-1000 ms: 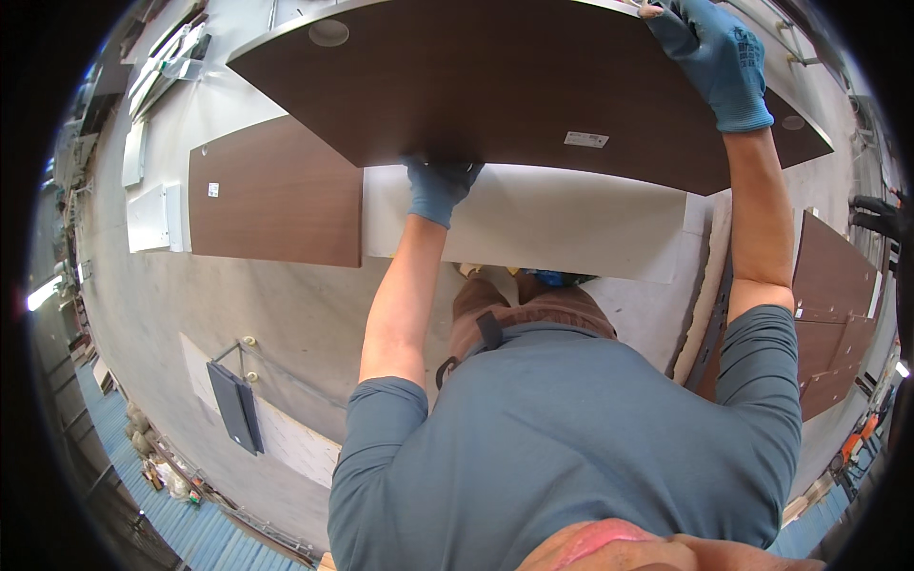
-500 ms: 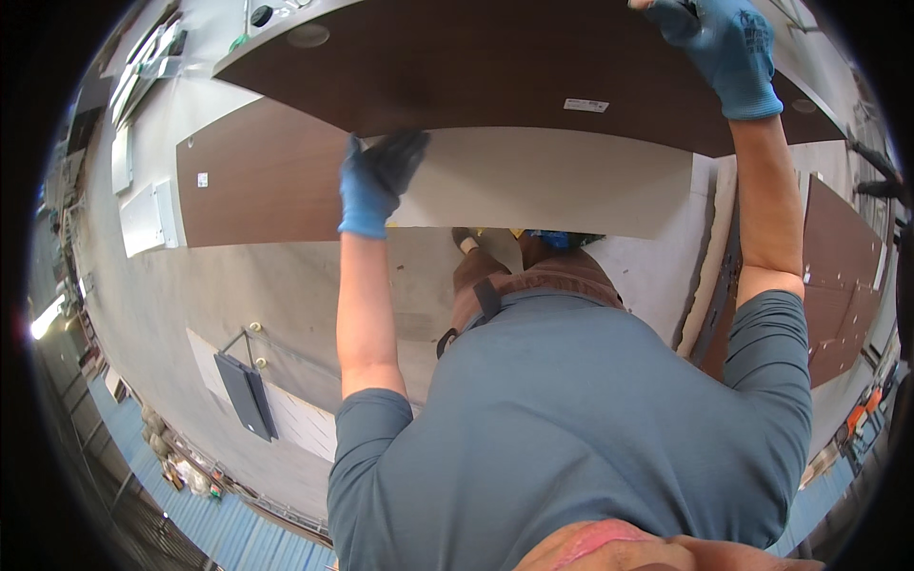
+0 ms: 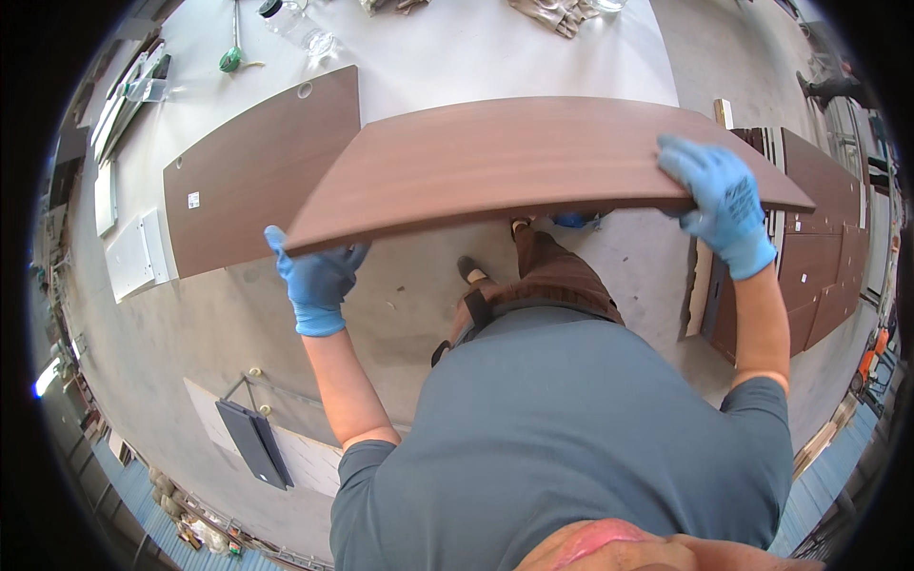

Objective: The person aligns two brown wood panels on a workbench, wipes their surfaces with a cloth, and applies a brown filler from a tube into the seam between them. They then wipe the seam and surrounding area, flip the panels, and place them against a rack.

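A long brown wood-look panel (image 3: 514, 157) is held in front of me, its plain broad face up and its near edge tilted toward me. My left hand (image 3: 322, 281), in a blue work glove, supports the panel's near left corner, thumb beside the end and fingers beneath. On the right, my right hand (image 3: 716, 198), gloved alike, grips the near edge with its fingers over the top face; the thumb is hidden below. A second brown panel (image 3: 257, 181), with a round hole and a small white label, lies on the white table (image 3: 428, 71) left of the held one.
A clear bottle (image 3: 303, 29), a green tape measure (image 3: 231, 60) and crumpled gloves (image 3: 560, 13) lie at the table's far side. White metal pieces (image 3: 136, 255) rest at its left. More brown panels (image 3: 826, 257) are stacked right. Behind on the left stands a cart with dark boards (image 3: 252, 443).
The panel has swung down from a raised, tilted pose; its labelled face no longer shows. My left hand has moved left onto its corner. My right hand has come down and nearer.
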`<state>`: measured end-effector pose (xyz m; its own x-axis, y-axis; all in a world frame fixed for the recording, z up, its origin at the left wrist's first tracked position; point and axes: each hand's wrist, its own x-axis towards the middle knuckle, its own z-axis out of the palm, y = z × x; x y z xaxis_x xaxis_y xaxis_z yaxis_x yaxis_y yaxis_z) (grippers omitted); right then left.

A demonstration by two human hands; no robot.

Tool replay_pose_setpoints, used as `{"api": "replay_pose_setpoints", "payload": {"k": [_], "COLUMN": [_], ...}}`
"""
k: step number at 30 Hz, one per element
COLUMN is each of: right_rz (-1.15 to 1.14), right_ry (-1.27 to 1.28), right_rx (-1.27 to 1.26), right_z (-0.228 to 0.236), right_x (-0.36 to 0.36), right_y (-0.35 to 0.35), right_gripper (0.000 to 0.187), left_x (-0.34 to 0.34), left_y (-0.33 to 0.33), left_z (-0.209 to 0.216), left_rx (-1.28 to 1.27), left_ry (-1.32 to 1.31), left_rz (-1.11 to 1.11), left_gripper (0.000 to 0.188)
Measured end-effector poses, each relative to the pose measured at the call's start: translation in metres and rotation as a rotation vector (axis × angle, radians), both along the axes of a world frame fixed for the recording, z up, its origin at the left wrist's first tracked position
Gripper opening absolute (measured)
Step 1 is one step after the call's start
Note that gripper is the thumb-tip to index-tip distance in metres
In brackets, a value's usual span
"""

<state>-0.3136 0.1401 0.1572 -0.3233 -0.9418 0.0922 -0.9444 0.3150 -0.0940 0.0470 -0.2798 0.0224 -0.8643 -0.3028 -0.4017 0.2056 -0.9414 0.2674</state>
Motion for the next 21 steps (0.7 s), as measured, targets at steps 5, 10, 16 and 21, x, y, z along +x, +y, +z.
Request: {"api": "replay_pose_setpoints", "payload": {"k": [5,10,16,21], "right_rz": [-0.108,-0.169,-0.208,-0.254], "right_ry": [0.042,0.128,0.119,0.139], "right_rx": [0.237,0.167,0.064,0.098], "right_z": [-0.084,-0.198,-0.270,-0.279], "right_x": [0.094,0.137,0.139,0.118], "right_y": [0.049,0.065,0.053,0.037], "right_gripper": [0.076,0.075,0.079,0.084], "left_x": [0.033,0.028,-0.012,-0.012], "left_y": [0.012,0.033,0.030,0.022], "left_z": [-0.038,-0.110,-0.138,-0.108], "left_rx": [-0.298,-0.712,-1.628,-1.745], "left_ry": [-0.249,-0.671,-1.055,-1.162], "left_rz": [-0.247,-0.437,-0.563,-0.713], "left_gripper": [0.068,0.037,0.041,0.048]}}
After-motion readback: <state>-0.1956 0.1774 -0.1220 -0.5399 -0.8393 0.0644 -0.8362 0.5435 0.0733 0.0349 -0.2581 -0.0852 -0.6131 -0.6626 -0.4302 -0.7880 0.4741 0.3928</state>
